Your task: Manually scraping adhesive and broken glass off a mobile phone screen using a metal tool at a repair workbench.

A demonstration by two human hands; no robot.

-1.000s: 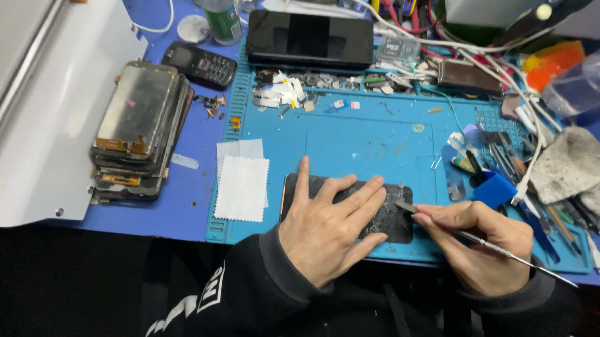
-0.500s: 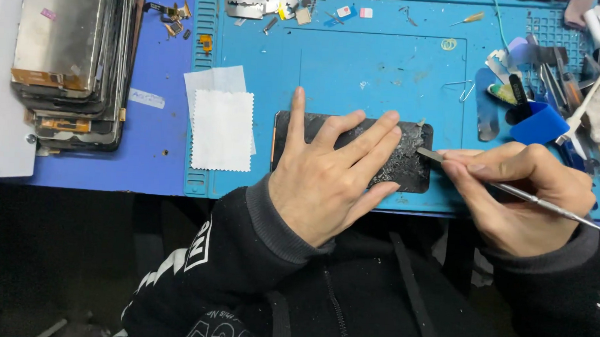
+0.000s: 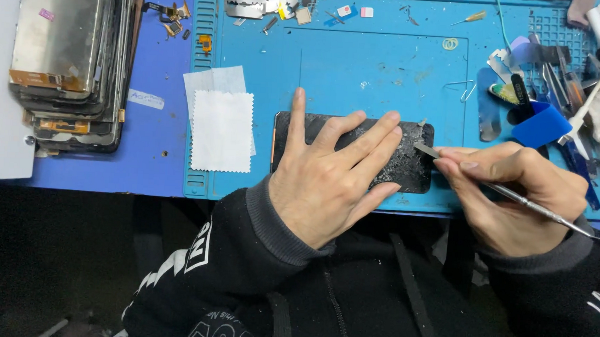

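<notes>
A black phone panel (image 3: 411,168) lies flat on the blue work mat (image 3: 372,70), its right part covered in grey residue. My left hand (image 3: 330,173) presses flat on the panel with fingers spread, holding it down. My right hand (image 3: 515,191) grips a thin metal scraper tool (image 3: 427,151) like a pen. The tool's flat tip touches the panel's right edge.
A stack of old phone screens (image 3: 72,57) stands at the left on the blue table. White cloth wipes (image 3: 221,128) lie left of the panel. Small parts and scraps (image 3: 267,2) sit at the mat's top. Tools and a blue pick (image 3: 541,122) crowd the right.
The view has dropped and closed in on the mat. My left hand stays flat on the panel while the scraper tip stays at the panel's right end.
</notes>
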